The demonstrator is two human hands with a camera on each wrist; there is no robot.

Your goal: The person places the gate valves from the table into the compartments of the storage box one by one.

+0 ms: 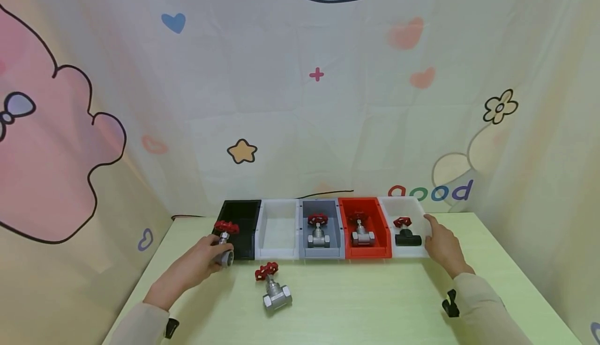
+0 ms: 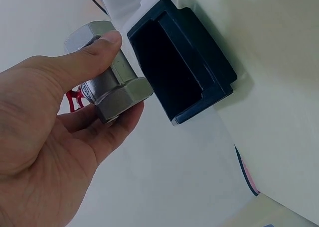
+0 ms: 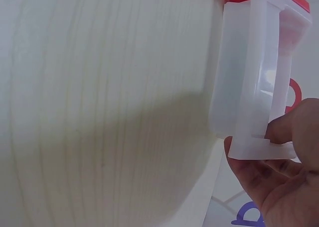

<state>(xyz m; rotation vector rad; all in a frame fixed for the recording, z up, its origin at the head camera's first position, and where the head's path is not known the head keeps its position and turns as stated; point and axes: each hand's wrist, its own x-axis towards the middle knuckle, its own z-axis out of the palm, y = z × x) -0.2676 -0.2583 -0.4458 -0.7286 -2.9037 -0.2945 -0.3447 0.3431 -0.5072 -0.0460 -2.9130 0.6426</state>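
While we are gripping red-wheeled metal valve point(image 2: 115, 80) in left hand point(image 1: 202, 261), near black bin point(image 1: 244, 241), we are pinching outer rim of right white bin point(image 1: 408, 252) between thumb and fingers of right hand point(image 1: 445, 246). Loose valve point(image 1: 276, 296) is lying on table point(image 1: 356, 303), in front of left white bin point(image 1: 278, 230). Gray bin point(image 1: 322, 254) is holding second valve point(image 1: 319, 239), red bin point(image 1: 368, 253) third valve point(image 1: 363, 237), right white bin black-bodied valve point(image 1: 408, 238). Left white bin is sitting between black bin and gray bin.
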